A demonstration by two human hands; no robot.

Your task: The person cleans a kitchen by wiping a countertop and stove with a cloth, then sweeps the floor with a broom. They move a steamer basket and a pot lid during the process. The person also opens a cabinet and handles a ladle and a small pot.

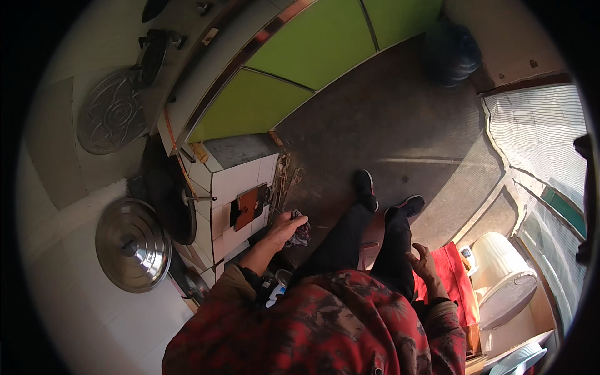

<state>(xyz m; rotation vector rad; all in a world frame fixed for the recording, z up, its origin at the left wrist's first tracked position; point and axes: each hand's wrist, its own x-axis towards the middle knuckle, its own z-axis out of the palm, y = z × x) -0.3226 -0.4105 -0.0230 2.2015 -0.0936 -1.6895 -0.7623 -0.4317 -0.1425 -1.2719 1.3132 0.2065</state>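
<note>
My left hand (287,227) grips a crumpled dark patterned cloth (300,229), held out near the white-tiled stove (234,178) and its open reddish metal door (246,208). Beside the stove, a bundle of dry sticks (284,180) rests near the floor. My right hand (423,262) hangs by my right thigh with fingers apart and nothing in it, next to a red cloth (452,276) spread over a piece of furniture.
A steel lid (133,245) and a dark wok (168,197) stand on the left. Green cabinet panels (300,42) line the far side. On the right are a pale tub (504,276) and a light blue plastic item (520,358). Large plastic bottles (452,56) stand in the far corner.
</note>
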